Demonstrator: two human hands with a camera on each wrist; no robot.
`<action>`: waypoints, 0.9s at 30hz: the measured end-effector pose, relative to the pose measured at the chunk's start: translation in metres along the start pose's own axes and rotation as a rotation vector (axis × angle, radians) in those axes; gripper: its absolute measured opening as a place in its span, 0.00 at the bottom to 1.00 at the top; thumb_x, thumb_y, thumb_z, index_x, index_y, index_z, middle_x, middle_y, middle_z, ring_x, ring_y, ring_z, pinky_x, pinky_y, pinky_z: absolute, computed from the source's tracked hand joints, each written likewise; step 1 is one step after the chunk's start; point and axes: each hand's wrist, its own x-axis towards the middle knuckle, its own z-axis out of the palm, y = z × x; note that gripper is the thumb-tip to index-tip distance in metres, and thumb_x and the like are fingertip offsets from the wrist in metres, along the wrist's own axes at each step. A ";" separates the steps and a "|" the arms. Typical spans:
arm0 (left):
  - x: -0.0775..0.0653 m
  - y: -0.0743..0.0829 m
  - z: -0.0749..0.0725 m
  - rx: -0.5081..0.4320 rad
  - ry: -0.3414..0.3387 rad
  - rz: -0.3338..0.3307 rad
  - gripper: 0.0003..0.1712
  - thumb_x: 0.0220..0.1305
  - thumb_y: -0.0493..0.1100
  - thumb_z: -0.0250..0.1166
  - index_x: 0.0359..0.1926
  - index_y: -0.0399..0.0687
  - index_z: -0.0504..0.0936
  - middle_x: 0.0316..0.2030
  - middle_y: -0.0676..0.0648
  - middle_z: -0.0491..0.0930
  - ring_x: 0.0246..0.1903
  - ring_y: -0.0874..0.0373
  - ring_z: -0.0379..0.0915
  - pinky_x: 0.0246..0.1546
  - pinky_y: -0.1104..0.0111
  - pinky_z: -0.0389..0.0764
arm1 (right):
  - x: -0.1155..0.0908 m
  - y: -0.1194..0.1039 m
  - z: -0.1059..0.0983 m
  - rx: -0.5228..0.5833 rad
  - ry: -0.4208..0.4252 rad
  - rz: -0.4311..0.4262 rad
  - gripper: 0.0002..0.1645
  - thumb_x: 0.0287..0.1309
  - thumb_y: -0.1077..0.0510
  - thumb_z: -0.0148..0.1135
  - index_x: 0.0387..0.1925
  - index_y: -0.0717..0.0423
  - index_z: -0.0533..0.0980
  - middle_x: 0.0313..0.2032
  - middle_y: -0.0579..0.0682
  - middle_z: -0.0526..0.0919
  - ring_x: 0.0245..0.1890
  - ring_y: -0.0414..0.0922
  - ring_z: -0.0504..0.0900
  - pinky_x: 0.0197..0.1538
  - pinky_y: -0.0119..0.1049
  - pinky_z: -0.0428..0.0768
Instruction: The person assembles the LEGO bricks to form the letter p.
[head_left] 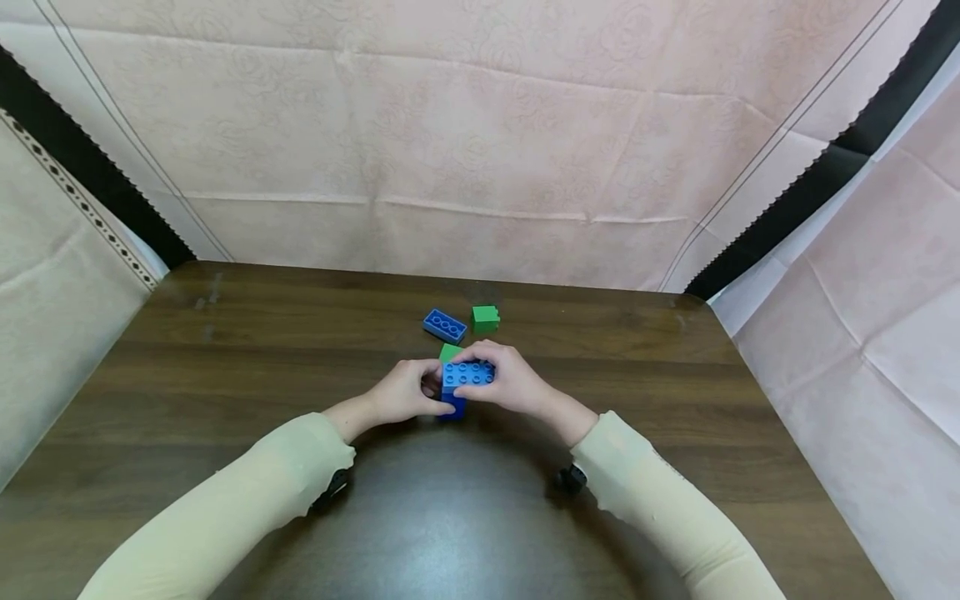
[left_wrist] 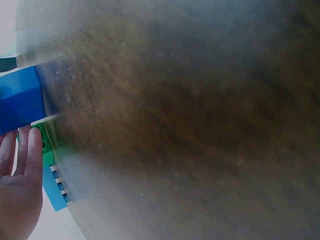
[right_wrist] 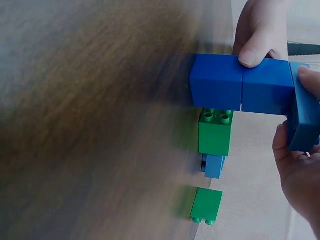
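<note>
My left hand grips a stack of two dark blue toy building bricks, its thumb across the near side. From the other side, my right hand pinches a lighter blue building brick, thumb in front and fingers behind. That brick lies crosswise at the top of the stack, its studs up, jutting out to the right. Only the dark blue side of the stack shows large in the left wrist view.
Just behind the stack stands a green brick with studs on top. Farther back on the brown table lie a blue brick and another green brick, its studs sideways. Pale cloth hangs beyond the table's far edge.
</note>
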 end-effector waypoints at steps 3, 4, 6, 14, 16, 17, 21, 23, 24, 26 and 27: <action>0.000 0.000 0.000 0.000 0.002 -0.001 0.20 0.51 0.45 0.72 0.43 0.42 0.76 0.39 0.47 0.81 0.38 0.59 0.77 0.45 0.65 0.81 | 0.000 0.000 0.000 -0.004 0.003 -0.001 0.21 0.52 0.57 0.68 0.49 0.54 0.77 0.47 0.52 0.78 0.46 0.45 0.75 0.48 0.32 0.78; -0.001 0.000 0.000 0.001 0.003 0.001 0.20 0.51 0.45 0.72 0.43 0.42 0.76 0.39 0.47 0.81 0.38 0.59 0.77 0.44 0.65 0.81 | 0.000 -0.001 0.000 -0.006 0.003 -0.002 0.21 0.52 0.57 0.68 0.49 0.54 0.77 0.47 0.52 0.78 0.46 0.45 0.74 0.49 0.32 0.78; -0.001 0.000 0.000 0.003 0.006 0.003 0.20 0.51 0.45 0.72 0.43 0.42 0.77 0.39 0.47 0.82 0.38 0.59 0.77 0.44 0.65 0.81 | 0.000 -0.002 -0.001 -0.006 0.000 -0.005 0.21 0.52 0.57 0.68 0.49 0.54 0.77 0.47 0.53 0.78 0.47 0.45 0.75 0.49 0.33 0.78; 0.001 -0.001 0.000 0.011 0.003 0.003 0.20 0.51 0.45 0.72 0.43 0.42 0.77 0.39 0.47 0.82 0.38 0.60 0.78 0.44 0.66 0.81 | -0.001 0.000 -0.002 0.017 -0.017 0.027 0.22 0.52 0.56 0.68 0.50 0.54 0.77 0.49 0.53 0.78 0.48 0.46 0.75 0.50 0.33 0.78; 0.002 -0.002 0.000 0.011 0.002 0.003 0.20 0.51 0.45 0.72 0.43 0.42 0.76 0.39 0.47 0.82 0.38 0.59 0.78 0.44 0.66 0.81 | -0.001 0.001 -0.002 0.026 -0.022 0.038 0.23 0.52 0.56 0.68 0.51 0.53 0.76 0.49 0.52 0.78 0.48 0.46 0.75 0.50 0.33 0.78; 0.002 -0.002 0.000 0.012 0.003 0.004 0.20 0.51 0.45 0.72 0.43 0.42 0.76 0.39 0.47 0.82 0.38 0.59 0.78 0.44 0.66 0.81 | -0.001 0.002 -0.003 0.030 -0.024 0.043 0.23 0.52 0.55 0.68 0.51 0.52 0.76 0.49 0.52 0.77 0.48 0.46 0.74 0.50 0.33 0.78; 0.002 -0.002 0.000 0.016 0.003 0.000 0.20 0.51 0.46 0.72 0.43 0.42 0.76 0.38 0.47 0.82 0.38 0.60 0.78 0.44 0.66 0.81 | -0.001 0.005 -0.004 0.071 -0.046 0.051 0.24 0.53 0.53 0.67 0.53 0.50 0.76 0.50 0.50 0.78 0.49 0.45 0.74 0.50 0.34 0.78; 0.001 -0.002 0.000 0.017 0.001 -0.003 0.20 0.51 0.46 0.72 0.43 0.42 0.76 0.38 0.47 0.82 0.38 0.60 0.78 0.44 0.65 0.81 | -0.002 0.008 -0.005 0.110 -0.059 0.051 0.23 0.55 0.52 0.65 0.54 0.50 0.75 0.50 0.50 0.78 0.49 0.44 0.74 0.49 0.35 0.78; 0.001 -0.002 0.000 0.012 -0.002 -0.006 0.21 0.51 0.46 0.72 0.43 0.42 0.76 0.39 0.47 0.82 0.38 0.59 0.78 0.44 0.65 0.81 | -0.002 0.009 -0.005 0.135 -0.062 0.047 0.23 0.57 0.52 0.63 0.54 0.51 0.75 0.51 0.50 0.78 0.49 0.44 0.74 0.49 0.35 0.77; 0.000 -0.001 0.000 0.002 -0.008 -0.013 0.21 0.52 0.46 0.71 0.43 0.42 0.76 0.39 0.46 0.82 0.39 0.59 0.78 0.44 0.65 0.81 | -0.003 0.011 -0.006 0.194 -0.048 0.033 0.21 0.62 0.52 0.57 0.55 0.55 0.74 0.51 0.54 0.78 0.48 0.44 0.74 0.49 0.36 0.76; 0.000 -0.001 0.000 -0.003 -0.010 -0.018 0.21 0.52 0.46 0.71 0.44 0.42 0.76 0.39 0.46 0.82 0.39 0.59 0.78 0.44 0.65 0.81 | -0.004 0.012 -0.007 0.229 -0.035 0.028 0.21 0.65 0.51 0.54 0.54 0.58 0.74 0.52 0.56 0.78 0.49 0.45 0.74 0.51 0.36 0.76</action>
